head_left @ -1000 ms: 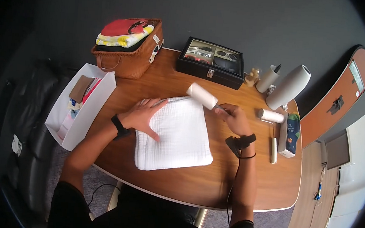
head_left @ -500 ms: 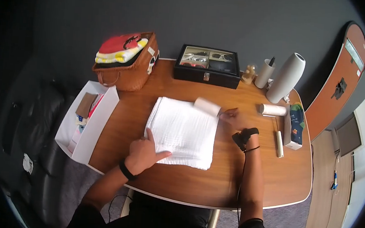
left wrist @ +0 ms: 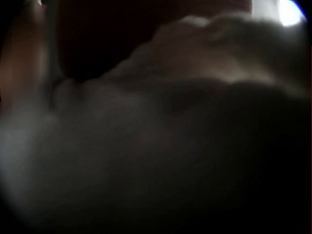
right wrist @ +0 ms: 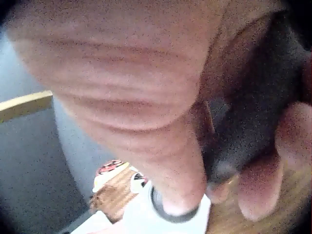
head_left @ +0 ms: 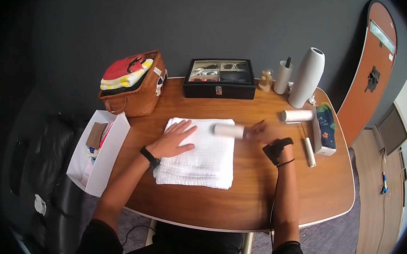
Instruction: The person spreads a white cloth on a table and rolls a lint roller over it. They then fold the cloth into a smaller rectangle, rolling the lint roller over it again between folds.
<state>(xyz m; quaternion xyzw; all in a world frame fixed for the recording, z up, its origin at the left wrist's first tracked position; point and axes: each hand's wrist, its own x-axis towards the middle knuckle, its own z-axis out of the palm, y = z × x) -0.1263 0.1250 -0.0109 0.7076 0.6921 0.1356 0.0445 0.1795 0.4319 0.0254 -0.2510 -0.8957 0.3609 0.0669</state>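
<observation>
A folded white cloth [head_left: 196, 159] lies on the wooden table. Spread flat, my left hand [head_left: 172, 141] rests on its upper left part. My right hand [head_left: 263, 133] grips the dark handle of a white lint roller [head_left: 229, 131], whose blurred roll is over the cloth's upper right edge. In the right wrist view the fingers of my right hand [right wrist: 161, 112] curl round the dark handle [right wrist: 248, 112], and the thumb tip lies by the end of the roll [right wrist: 178, 212]. The left wrist view is dark and blurred, with whitish cloth [left wrist: 195, 53] close up.
A white box [head_left: 117, 144] with small items and a wicker basket [head_left: 144, 99] of clothes stand left. Behind are a black glasses case [head_left: 219, 88], a jar [head_left: 265, 80] and a tall white vase [head_left: 307, 77]. Another roller [head_left: 297, 116] and a sock box [head_left: 326, 131] are right.
My left hand has moved from the cloth's lower left edge up onto it and spread flat. The roller in my right hand now lies more level. The head view has shifted.
</observation>
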